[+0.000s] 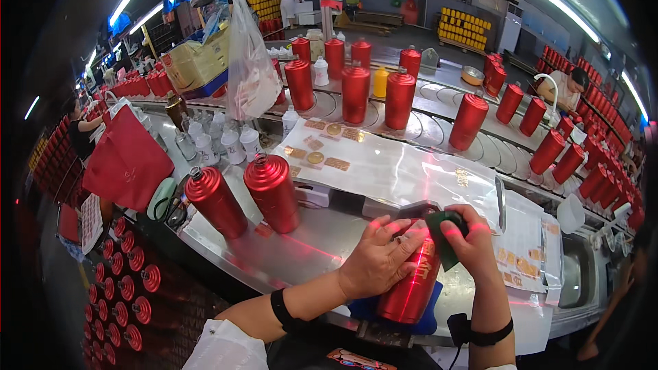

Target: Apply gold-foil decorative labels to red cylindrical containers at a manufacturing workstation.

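A glossy red bottle (pixel 411 291) with gold characters lies tilted in front of me on a blue cloth (pixel 428 318), red laser lines crossing it. My left hand (pixel 384 255) rests on its upper left side, fingers stretched out across the surface. At the neck end, my right hand (pixel 467 234) pinches a dark green flat pad (pixel 444 241), which hangs over the bottle's upper right side. The bottle's neck is hidden by my hands. To the left, two more red bottles (pixel 216 202) (pixel 273 193) stand upright on the metal bench.
Beyond my hands lies a white sheet (pixel 384 164) with gold decals; another decal sheet (pixel 514 240) is at right. A conveyor (pixel 432 130) carries red bottles across the back. White-capped clear bottles (pixel 229 140) and a red bag (pixel 130 157) stand left. A sink (pixel 579 274) is at right.
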`<action>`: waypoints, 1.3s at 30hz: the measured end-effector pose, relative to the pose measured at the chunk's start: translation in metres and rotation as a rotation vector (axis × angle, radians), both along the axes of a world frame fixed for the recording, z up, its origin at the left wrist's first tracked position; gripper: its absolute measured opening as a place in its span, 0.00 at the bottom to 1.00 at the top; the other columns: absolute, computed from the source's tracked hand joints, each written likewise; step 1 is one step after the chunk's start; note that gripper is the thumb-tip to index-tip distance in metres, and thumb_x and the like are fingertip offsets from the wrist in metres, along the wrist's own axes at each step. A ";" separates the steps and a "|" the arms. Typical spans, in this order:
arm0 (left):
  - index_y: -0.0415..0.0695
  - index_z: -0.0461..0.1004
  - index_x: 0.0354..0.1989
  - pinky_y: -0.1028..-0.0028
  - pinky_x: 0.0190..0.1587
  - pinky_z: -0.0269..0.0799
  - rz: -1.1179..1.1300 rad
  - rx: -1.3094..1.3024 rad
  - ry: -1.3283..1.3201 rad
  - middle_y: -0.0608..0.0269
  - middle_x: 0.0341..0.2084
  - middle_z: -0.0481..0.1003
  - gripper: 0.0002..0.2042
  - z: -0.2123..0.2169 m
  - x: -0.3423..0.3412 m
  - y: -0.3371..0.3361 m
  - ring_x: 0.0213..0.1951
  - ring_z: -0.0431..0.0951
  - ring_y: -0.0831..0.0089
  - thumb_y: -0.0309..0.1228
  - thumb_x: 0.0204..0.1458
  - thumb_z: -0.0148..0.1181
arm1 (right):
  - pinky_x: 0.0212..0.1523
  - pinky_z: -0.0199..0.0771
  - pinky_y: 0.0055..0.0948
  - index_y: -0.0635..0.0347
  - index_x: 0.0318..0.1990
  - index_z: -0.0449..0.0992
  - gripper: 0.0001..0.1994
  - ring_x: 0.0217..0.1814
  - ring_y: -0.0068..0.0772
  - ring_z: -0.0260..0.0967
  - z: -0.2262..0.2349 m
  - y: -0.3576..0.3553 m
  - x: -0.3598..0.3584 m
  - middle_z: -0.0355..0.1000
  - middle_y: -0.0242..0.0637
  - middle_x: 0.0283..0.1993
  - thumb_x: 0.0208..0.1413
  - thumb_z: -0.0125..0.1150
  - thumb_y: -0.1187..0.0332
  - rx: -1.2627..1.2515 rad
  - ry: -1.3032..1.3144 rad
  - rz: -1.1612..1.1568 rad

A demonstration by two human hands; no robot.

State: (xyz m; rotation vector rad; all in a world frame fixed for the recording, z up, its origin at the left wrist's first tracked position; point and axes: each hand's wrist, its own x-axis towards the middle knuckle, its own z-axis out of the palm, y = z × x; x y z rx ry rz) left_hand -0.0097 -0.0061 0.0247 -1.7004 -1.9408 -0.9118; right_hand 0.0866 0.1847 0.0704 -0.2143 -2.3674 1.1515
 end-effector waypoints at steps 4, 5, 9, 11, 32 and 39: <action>0.40 0.64 0.60 0.55 0.60 0.55 0.015 0.061 -0.098 0.53 0.55 0.69 0.25 -0.003 0.012 -0.007 0.54 0.67 0.56 0.43 0.59 0.49 | 0.39 0.71 0.25 0.66 0.44 0.72 0.13 0.36 0.26 0.70 0.002 -0.003 0.012 0.74 0.40 0.34 0.52 0.60 0.70 -0.051 -0.028 -0.155; 0.40 0.64 0.60 0.55 0.60 0.55 0.012 0.060 -0.099 0.53 0.55 0.69 0.25 -0.004 0.014 -0.008 0.54 0.67 0.56 0.43 0.59 0.49 | 0.39 0.71 0.25 0.66 0.44 0.72 0.13 0.36 0.26 0.70 0.001 -0.006 0.015 0.74 0.40 0.34 0.52 0.60 0.70 -0.051 -0.028 -0.158; 0.39 0.64 0.60 0.56 0.59 0.57 0.002 0.112 -0.189 0.52 0.55 0.69 0.25 -0.006 0.021 -0.013 0.53 0.68 0.55 0.41 0.59 0.50 | 0.41 0.70 0.30 0.65 0.43 0.72 0.11 0.37 0.36 0.71 -0.009 -0.014 0.021 0.72 0.44 0.33 0.53 0.60 0.72 0.059 0.038 -0.304; 0.38 0.64 0.60 0.56 0.58 0.57 -0.011 0.103 -0.231 0.51 0.55 0.69 0.25 -0.006 0.025 -0.013 0.53 0.68 0.54 0.40 0.59 0.50 | 0.36 0.67 0.36 0.60 0.40 0.75 0.12 0.32 0.41 0.69 -0.013 -0.010 0.025 0.71 0.40 0.31 0.45 0.65 0.74 0.514 0.323 -0.332; 0.50 0.67 0.59 0.56 0.69 0.38 -0.274 -0.247 0.212 0.66 0.52 0.73 0.33 0.021 -0.003 0.007 0.59 0.61 0.63 0.61 0.58 0.33 | 0.37 0.69 0.17 0.63 0.43 0.71 0.09 0.36 0.14 0.67 -0.057 -0.036 0.090 0.72 0.29 0.36 0.58 0.60 0.70 -0.867 0.254 -0.205; 0.51 0.70 0.56 0.51 0.69 0.36 -0.290 -0.239 0.239 0.66 0.46 0.76 0.30 0.014 0.021 -0.004 0.55 0.65 0.65 0.59 0.58 0.36 | 0.37 0.69 0.16 0.64 0.42 0.71 0.09 0.36 0.14 0.67 -0.055 -0.033 0.089 0.72 0.29 0.36 0.58 0.60 0.69 -0.762 0.224 -0.185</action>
